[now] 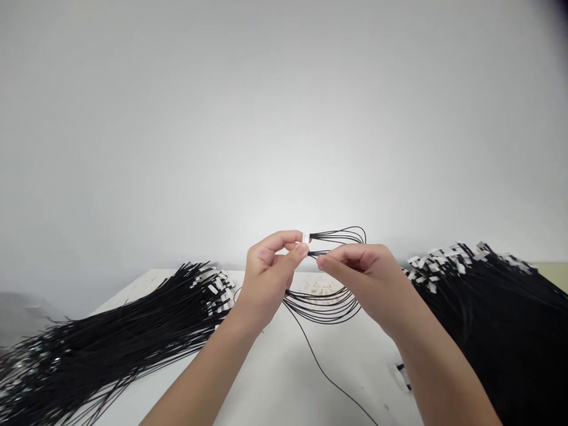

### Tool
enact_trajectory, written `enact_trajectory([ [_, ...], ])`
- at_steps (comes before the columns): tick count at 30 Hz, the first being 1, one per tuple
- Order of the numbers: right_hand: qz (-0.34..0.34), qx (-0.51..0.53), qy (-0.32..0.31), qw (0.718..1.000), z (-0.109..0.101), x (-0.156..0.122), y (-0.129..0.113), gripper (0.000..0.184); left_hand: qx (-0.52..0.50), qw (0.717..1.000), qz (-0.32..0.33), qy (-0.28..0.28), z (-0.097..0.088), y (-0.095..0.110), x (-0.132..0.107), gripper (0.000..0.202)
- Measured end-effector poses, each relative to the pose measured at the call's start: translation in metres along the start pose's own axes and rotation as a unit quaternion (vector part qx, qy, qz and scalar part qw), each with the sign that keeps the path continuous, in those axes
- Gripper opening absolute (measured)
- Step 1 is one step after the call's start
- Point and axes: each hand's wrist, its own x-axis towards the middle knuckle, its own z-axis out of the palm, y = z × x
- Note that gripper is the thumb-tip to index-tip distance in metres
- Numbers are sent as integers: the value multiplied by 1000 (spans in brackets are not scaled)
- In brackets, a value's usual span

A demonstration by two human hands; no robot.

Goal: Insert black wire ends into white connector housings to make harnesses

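A coil of thin black cable (pixel 326 321) hangs from my left hand (pixel 270 272) above the table, its loops opening to the right. Between the left thumb and fingers I also see a small white label (pixel 306 238) at the cable bundle. My right hand (pixel 366 275) pinches the black strands just right of the left thumb, its fingertips close to the left ones. One loose cable end trails down from the coil toward the lower right. The strands inside my left palm are hidden.
On the left lies a large pile of black cables (pixel 133 325) with white tags at one end. Another tagged cable pile (pixel 492 331) stands at the right. Small pale pieces (pixel 322 287) lie on the white table (pixel 284 378) behind the coil. A plain wall (pixel 284 118) rises behind.
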Motion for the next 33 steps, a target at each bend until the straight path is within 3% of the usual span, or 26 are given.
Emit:
enact_trajectory([
  [6, -10, -66, 28, 997, -6, -5, -4, 25, -9, 999, -32, 15, -6, 7, 7, 21],
  [11, -38, -124, 145, 981, -21, -9, -1, 29, -62, 994, -57, 70, -19, 13, 17, 25],
  [13, -50, -162, 148, 974, -27, -10, 2, 24, -83, 990, -67, 98, -21, 14, 19, 27],
  [15, -59, -195, 78, 976, -30, -11, 5, 19, -109, 984, -68, 120, -22, 14, 20, 27],
  [17, -71, -218, -48, 972, -30, -13, 8, 19, -142, 979, -68, 133, -22, 13, 21, 25],
  [19, -85, -231, -162, 956, -25, -15, 11, 18, -177, 971, -76, 143, -22, 12, 22, 24],
  [21, -91, -243, -231, 938, -16, -18, 13, 23, -205, 963, -90, 149, -22, 11, 23, 24],
  [27, -115, -239, -312, 912, 2, -16, 16, 40, -220, 960, -87, 151, -23, 8, 23, 24],
  [31, -149, -204, -303, 919, -9, -11, 11, 44, -201, 964, -69, 161, -23, 7, 23, 26],
  [33, -151, -172, -292, 929, -17, -7, 9, 34, -195, 966, -65, 159, -23, 6, 24, 27],
])
